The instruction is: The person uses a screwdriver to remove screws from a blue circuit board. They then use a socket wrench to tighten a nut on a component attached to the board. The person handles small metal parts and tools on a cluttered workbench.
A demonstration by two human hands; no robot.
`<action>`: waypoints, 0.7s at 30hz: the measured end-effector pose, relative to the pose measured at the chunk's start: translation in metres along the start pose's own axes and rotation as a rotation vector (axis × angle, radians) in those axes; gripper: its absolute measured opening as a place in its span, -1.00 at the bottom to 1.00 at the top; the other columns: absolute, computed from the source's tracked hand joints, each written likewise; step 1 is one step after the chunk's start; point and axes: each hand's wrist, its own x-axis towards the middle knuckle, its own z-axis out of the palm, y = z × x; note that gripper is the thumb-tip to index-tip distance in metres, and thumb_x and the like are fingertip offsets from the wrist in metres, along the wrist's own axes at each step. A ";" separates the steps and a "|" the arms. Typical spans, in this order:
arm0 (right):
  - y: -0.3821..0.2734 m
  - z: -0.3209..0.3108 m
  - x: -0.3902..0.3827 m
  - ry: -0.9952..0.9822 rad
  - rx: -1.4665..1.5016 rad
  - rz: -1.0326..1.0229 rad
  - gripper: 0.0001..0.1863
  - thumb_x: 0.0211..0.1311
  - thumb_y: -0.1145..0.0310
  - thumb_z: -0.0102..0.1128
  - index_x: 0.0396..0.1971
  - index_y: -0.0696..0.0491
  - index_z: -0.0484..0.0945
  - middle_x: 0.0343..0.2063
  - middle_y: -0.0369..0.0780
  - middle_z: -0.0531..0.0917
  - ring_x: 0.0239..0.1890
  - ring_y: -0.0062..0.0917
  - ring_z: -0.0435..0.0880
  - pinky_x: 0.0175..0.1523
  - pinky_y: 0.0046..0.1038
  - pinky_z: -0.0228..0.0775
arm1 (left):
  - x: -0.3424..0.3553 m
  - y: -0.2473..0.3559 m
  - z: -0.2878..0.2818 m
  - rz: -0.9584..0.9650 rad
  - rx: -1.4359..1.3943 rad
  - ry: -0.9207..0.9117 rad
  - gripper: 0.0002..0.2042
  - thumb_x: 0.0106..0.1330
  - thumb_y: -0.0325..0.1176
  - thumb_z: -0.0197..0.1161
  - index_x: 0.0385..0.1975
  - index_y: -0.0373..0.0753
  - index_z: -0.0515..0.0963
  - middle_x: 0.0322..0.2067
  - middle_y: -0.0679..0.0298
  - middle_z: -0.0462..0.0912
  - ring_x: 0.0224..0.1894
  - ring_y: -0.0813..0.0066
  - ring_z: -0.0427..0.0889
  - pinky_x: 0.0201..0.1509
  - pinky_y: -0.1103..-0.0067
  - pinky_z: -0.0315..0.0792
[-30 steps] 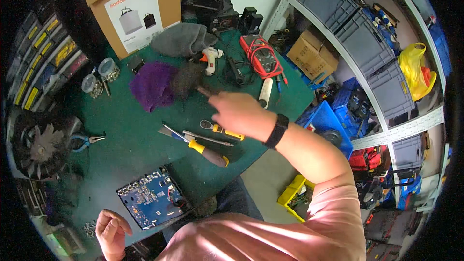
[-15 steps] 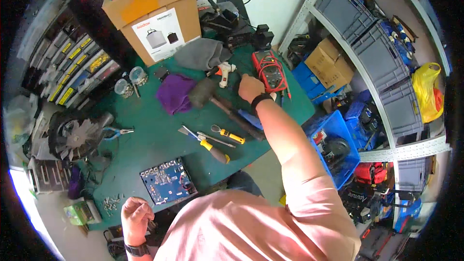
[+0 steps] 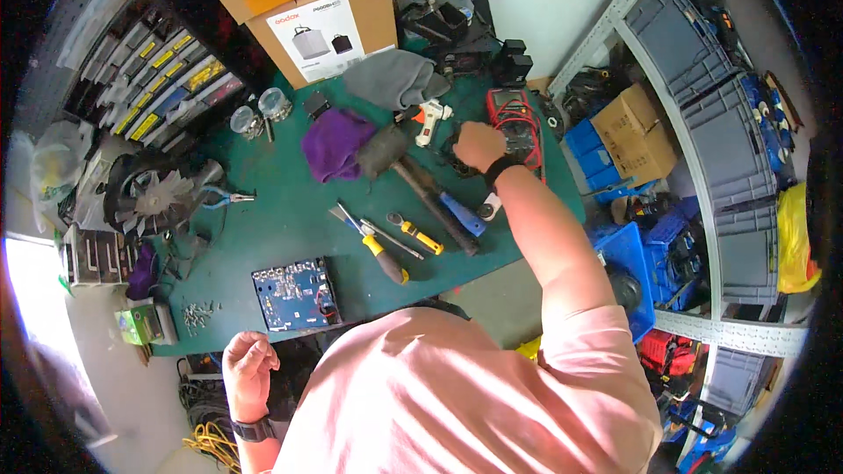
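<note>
My right hand (image 3: 480,147) reaches to the far right of the bench, its fingers curled down beside a red multimeter (image 3: 512,107) with red leads. A dark object shows at its fingertips, but its kind and what the fingers hold are hidden. Just left of that hand lies a white hot glue gun (image 3: 429,123). My left hand (image 3: 249,364) hovers off the near bench edge with its fingers curled together; anything inside is too small to make out. Close to it lies a blue circuit board (image 3: 294,297) in a shallow dark case, and a scatter of small screws (image 3: 200,316).
Mid-bench lie a mallet (image 3: 382,154), a purple cloth (image 3: 334,147), a yellow-handled screwdriver (image 3: 385,262) and a ratchet wrench (image 3: 417,235). Blue pliers (image 3: 230,197) and a fan (image 3: 158,193) are at left. Behind stands a cardboard box (image 3: 378,22); right, a blue crate (image 3: 639,268).
The whole view has shifted, so the bench appears farther up. My right hand stays near the multimeter and has come slightly nearer, its fingers more tucked. My left hand keeps its curled pose.
</note>
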 end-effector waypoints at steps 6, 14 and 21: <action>0.035 -0.029 0.001 0.242 0.287 -0.262 -0.61 0.11 0.14 0.23 -0.17 0.12 0.59 -0.20 -0.04 0.67 -0.14 -0.13 0.66 -0.06 -0.17 0.51 | -0.005 -0.002 0.009 0.018 0.013 0.063 -0.91 0.25 -0.53 0.28 -0.30 -0.30 0.54 -0.48 0.28 0.61 -0.50 0.55 0.58 -0.42 0.65 0.47; 0.019 -0.032 -0.096 -0.102 0.342 -0.245 -0.58 0.03 0.26 0.34 -0.11 0.13 0.58 -0.41 -0.10 0.67 -0.32 -0.25 0.66 -0.23 -0.33 0.47 | -0.003 -0.005 0.023 -0.050 -0.017 0.067 -0.94 0.33 -0.49 0.20 -0.26 -0.29 0.51 -0.47 0.28 0.59 -0.45 0.51 0.56 -0.35 0.60 0.48; 0.006 0.013 -0.141 -0.048 0.095 -0.247 -0.60 0.03 0.28 0.32 -0.10 0.04 0.51 -0.21 -0.11 0.58 -0.14 -0.15 0.61 -0.10 -0.17 0.50 | 0.005 -0.007 0.027 -0.067 -0.016 0.002 -0.91 0.35 -0.45 0.19 -0.24 -0.30 0.51 -0.45 0.24 0.60 -0.45 0.49 0.58 -0.36 0.61 0.49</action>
